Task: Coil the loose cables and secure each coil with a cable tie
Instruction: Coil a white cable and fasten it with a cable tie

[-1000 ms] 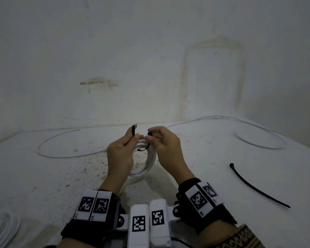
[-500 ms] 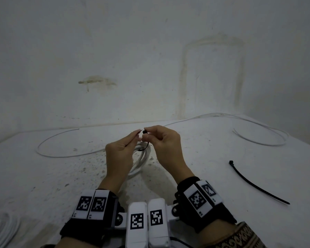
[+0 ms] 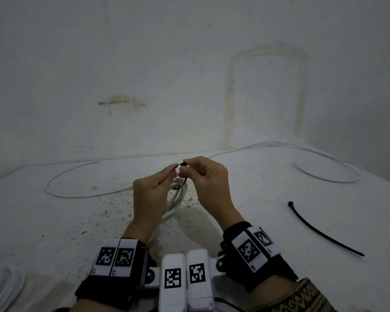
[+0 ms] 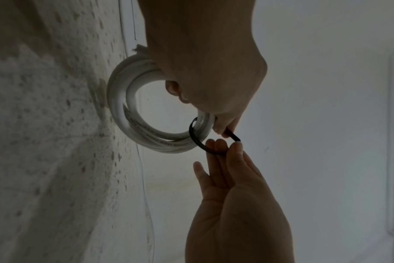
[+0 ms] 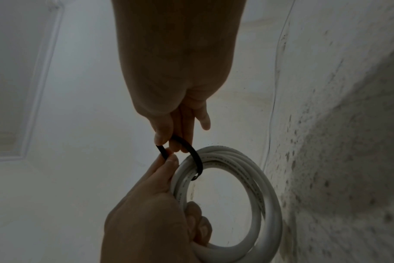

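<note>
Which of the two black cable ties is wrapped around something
The cable tie pinched by both hands loops around the white cable coil; the other cable tie lies straight on the table, to the right.

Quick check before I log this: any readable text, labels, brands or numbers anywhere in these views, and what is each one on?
Nothing can be read as words.
White coiled cable: small grey print along its jacket, too blurred to read.
Square black-and-white marker tags on the wrist bands: coded patterns only; the tiny characters at their corners are too small to read.
Black cable tie looped round the coil, spare black cable tie on the table: no markings visible.
</note>
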{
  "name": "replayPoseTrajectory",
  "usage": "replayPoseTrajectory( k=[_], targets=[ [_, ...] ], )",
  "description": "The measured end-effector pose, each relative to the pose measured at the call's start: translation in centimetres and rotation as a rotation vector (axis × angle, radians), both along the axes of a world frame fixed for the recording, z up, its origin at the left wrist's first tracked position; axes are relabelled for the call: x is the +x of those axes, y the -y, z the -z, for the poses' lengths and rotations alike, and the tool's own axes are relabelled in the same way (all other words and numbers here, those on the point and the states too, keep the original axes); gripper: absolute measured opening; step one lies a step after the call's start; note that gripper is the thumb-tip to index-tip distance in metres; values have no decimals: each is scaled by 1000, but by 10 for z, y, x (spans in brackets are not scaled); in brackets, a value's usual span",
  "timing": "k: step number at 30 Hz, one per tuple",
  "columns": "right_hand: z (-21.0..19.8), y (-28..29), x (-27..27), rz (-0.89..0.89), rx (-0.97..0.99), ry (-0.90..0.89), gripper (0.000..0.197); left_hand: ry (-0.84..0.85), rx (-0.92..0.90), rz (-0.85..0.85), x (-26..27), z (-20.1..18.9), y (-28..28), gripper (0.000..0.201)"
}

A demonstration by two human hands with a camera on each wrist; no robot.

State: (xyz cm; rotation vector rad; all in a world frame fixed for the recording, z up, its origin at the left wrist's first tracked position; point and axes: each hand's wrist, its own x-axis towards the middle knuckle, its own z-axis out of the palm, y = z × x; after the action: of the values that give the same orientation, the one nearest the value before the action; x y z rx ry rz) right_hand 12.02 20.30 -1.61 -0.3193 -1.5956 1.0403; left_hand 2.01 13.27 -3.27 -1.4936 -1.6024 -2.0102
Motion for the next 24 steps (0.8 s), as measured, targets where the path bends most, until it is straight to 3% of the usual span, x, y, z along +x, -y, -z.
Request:
replayPoseTrajectory(
  k=[10, 24],
  targets=[
    [-1, 2, 1, -13, 10, -7, 7, -42, -13, -58, -4, 3, -1, 29],
    [-4, 0, 6, -19, 69, 165, 6, -198, -54, -105, -13, 6, 2, 27]
  ],
)
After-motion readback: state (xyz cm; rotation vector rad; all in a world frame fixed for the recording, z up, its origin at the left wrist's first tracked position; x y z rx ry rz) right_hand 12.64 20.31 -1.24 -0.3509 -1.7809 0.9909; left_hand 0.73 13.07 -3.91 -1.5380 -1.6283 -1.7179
